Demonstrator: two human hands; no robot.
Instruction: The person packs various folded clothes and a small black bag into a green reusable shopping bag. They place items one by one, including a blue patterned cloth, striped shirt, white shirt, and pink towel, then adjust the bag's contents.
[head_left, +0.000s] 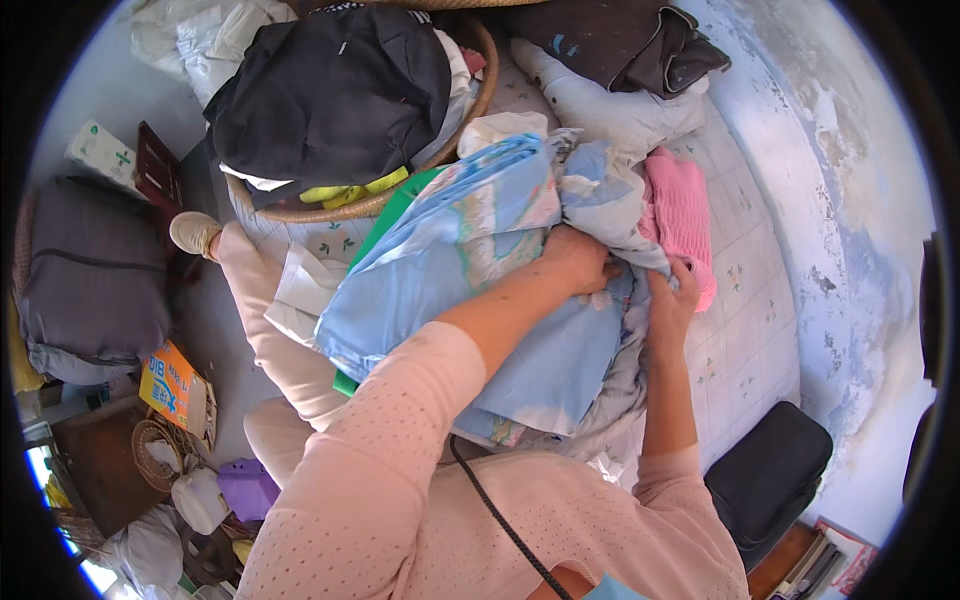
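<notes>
A large light blue patterned cloth lies folded in layers in front of me. My left hand is on it, fingers curled at the edge of a gathered part, partly hidden by the fabric. My right hand pinches the edge of a pale grey-blue cloth that is bunched up above both hands. A folded pink ribbed textile lies just beyond my right hand. Under the blue cloth a green item shows at the left, and crumpled grey fabric lies at the lower right.
A wicker basket heaped with clothes, a black garment on top, stands at the upper left. A white pillow lies at the top. A black case is at the lower right, by the peeling wall. A white sheet lies left.
</notes>
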